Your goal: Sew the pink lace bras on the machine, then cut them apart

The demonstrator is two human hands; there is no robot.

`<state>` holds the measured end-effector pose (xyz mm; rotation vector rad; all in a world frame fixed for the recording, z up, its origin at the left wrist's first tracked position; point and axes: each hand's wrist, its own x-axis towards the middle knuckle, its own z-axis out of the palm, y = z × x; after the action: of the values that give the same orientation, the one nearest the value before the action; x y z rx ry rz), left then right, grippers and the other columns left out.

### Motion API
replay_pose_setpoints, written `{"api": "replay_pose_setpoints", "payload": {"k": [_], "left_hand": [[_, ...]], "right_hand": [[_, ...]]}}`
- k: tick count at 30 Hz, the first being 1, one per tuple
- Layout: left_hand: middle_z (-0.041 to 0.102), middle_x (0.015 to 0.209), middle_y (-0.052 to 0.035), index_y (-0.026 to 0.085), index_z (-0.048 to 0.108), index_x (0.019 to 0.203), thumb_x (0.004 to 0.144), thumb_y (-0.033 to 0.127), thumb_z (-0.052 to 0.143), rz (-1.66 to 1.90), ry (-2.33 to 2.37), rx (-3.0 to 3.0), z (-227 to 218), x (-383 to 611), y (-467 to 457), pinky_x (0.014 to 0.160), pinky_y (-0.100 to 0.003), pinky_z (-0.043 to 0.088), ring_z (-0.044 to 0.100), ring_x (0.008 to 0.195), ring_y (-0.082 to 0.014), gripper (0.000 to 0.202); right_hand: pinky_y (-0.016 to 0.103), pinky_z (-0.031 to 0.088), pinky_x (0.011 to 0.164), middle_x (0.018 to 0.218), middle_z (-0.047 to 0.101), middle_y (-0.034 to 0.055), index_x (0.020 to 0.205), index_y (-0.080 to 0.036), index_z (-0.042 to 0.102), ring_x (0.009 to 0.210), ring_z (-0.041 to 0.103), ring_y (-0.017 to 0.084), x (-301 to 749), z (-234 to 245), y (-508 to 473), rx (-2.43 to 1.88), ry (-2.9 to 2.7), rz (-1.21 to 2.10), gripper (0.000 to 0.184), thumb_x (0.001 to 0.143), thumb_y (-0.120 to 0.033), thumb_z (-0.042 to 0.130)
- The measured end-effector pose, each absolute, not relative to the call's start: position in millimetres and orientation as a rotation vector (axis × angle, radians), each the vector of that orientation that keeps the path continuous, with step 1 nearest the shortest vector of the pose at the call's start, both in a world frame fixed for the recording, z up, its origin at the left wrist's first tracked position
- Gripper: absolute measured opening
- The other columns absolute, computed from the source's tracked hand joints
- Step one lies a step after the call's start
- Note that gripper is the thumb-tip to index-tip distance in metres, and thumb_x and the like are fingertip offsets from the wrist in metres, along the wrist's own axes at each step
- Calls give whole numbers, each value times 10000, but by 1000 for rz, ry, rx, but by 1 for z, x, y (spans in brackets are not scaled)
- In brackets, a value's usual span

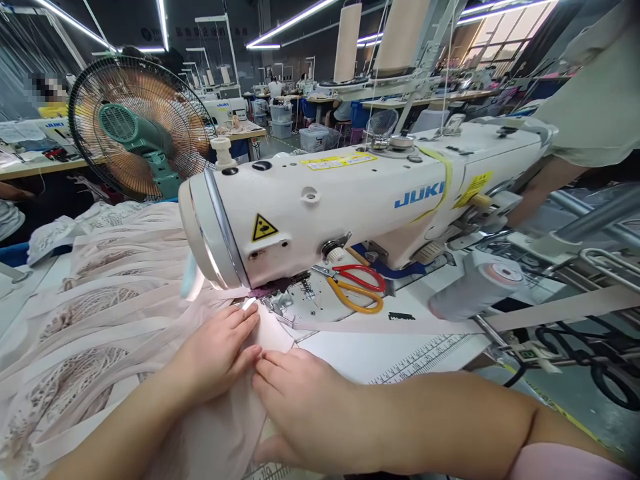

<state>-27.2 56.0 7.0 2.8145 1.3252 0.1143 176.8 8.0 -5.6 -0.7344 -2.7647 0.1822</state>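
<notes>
right hand point(305, 400) lies at the edge of the pale pink fabric point(215, 427), fingers together, thumb spread, nothing closed in it. left hand point(215, 350) rests palm down on the same cloth, loosely open, fingertips just below the head of the white sewing machine point(300, 213). lace-patterned pieces point(107, 305) spread to the left; red-and-yellow-handled scissors point(350, 268) lie beneath the machine arm; a fan point(145, 133) stands beyond.

The white tabletop point(357, 352) carries pale lacy fabric point(113, 313) left of the left hand point(220, 350). Ahead stands a sewing machine point(320, 213); scissors point(332, 273) lie beyond the right hand point(305, 397).
</notes>
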Motion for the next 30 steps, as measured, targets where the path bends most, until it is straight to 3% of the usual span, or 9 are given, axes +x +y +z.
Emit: {"api": "replay_pose_setpoints", "payload": {"k": [7, 17, 30], "left_hand": [[606, 1315, -99, 180, 616, 1217, 906, 401, 459, 152, 1329, 2770, 12, -29, 53, 945, -449, 488, 566, 1135, -285, 412], [620, 1277, -166, 116, 611, 1235, 916, 479, 434, 169, 1350, 2787, 8, -25, 58, 934, -511, 489, 559, 1128, -337, 514], [620, 1267, -152, 166, 610, 1237, 932, 488, 388, 160, 1301, 2824, 9, -27, 61, 864, -496, 512, 576, 1052, -317, 496]], "right_hand": [[373, 462, 885, 1063, 651, 146, 1079, -66, 619, 1026, 553, 263, 182, -5, 10, -567, -2839, 194, 668, 879, -676, 436], [352, 378, 1040, 1145, 638, 148, 1126, -64, 618, 1180, 508, 268, 181, 3, 19, -671, -2801, 321, 606, 887, -608, 502], [361, 406, 1011, 1128, 641, 140, 1117, -65, 614, 1151, 525, 266, 183, 0, 23, -656, -2775, 394, 572, 881, -580, 530]]}}
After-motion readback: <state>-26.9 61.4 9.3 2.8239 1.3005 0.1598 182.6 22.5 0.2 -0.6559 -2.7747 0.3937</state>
